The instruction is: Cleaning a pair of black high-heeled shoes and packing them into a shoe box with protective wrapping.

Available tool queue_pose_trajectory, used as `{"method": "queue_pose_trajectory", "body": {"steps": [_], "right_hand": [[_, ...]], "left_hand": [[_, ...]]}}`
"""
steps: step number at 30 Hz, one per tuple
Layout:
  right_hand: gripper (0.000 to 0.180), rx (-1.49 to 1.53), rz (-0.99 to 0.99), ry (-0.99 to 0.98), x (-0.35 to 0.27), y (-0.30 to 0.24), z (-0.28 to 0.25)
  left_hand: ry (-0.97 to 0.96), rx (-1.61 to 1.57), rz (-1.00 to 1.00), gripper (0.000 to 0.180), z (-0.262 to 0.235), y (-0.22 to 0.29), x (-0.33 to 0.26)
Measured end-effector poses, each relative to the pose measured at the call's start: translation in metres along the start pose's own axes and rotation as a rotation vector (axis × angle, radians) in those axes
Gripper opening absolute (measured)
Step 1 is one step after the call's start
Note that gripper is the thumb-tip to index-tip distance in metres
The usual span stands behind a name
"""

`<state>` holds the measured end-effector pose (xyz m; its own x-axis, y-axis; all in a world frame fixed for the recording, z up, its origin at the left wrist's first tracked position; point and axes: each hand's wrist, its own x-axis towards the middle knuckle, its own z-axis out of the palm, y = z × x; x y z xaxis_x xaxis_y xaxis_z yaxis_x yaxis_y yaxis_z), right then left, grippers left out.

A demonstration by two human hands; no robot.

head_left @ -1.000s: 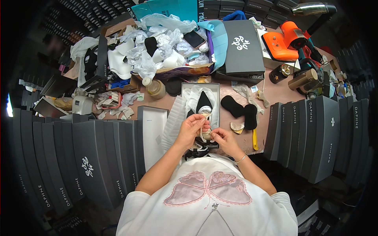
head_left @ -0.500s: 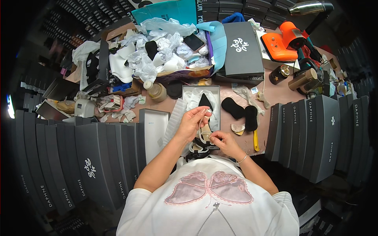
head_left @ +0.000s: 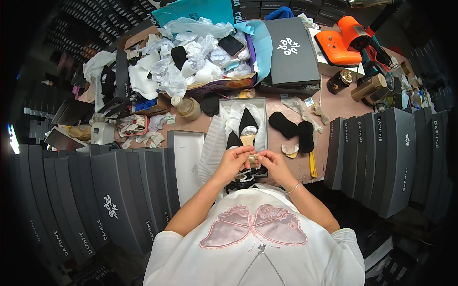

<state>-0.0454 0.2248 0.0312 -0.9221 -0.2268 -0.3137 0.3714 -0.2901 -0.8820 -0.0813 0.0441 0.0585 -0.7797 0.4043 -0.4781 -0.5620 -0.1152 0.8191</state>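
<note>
A black pointed shoe (head_left: pixel 247 119) with a pale insole and a stuffed toe lies in an open grey box (head_left: pixel 265 112) lined with white tissue paper (head_left: pixel 230 112). Partly hidden beside it is a second black shoe (head_left: pixel 233 140). Pearl-beaded straps (head_left: pixel 245 180) show at the near end of the box, under my hands. My left hand (head_left: pixel 234 161) and my right hand (head_left: pixel 274 167) meet over the shoe, fingertips pinched together on a thin strap, mostly covered by the fingers. The upright box lid (head_left: pixel 186 155) stands left of the box.
Two black pads (head_left: pixel 282 125) and a yellow-handled tool (head_left: pixel 313 164) lie right of the box. Rows of grey shoeboxes (head_left: pixel 114 190) flank me on both sides. Behind are a glass jar (head_left: pixel 189 109), a carton of crumpled paper (head_left: pixel 171 81), a phone (head_left: pixel 231 46) and an orange machine (head_left: pixel 339 45).
My left hand has come down from above the shoe toe, uncovering the toe and insole. My right hand has moved slightly up, and the fingertips of both now meet.
</note>
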Motion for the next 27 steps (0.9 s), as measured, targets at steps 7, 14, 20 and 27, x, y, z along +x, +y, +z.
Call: {"method": "queue_pose_trajectory", "body": {"steps": [7, 14, 20, 27], "right_hand": [[0.015, 0.067, 0.09, 0.007, 0.002, -0.003, 0.004], [0.013, 0.124, 0.136, 0.019, 0.0, -0.001, 0.006], [0.013, 0.127, 0.142, 0.021, 0.0, 0.004, 0.006], [0.02, -0.297, 0.065, 0.009, -0.001, 0.013, -0.01]], "left_hand": [[0.025, 0.108, 0.037, 0.031, 0.01, -0.004, -0.012], [0.046, 0.207, 0.095, 0.032, 0.02, -0.008, -0.021], [0.042, 0.165, 0.084, 0.033, 0.023, -0.009, -0.024], [0.101, 0.428, 0.142, 0.036, 0.019, 0.002, -0.025]]}}
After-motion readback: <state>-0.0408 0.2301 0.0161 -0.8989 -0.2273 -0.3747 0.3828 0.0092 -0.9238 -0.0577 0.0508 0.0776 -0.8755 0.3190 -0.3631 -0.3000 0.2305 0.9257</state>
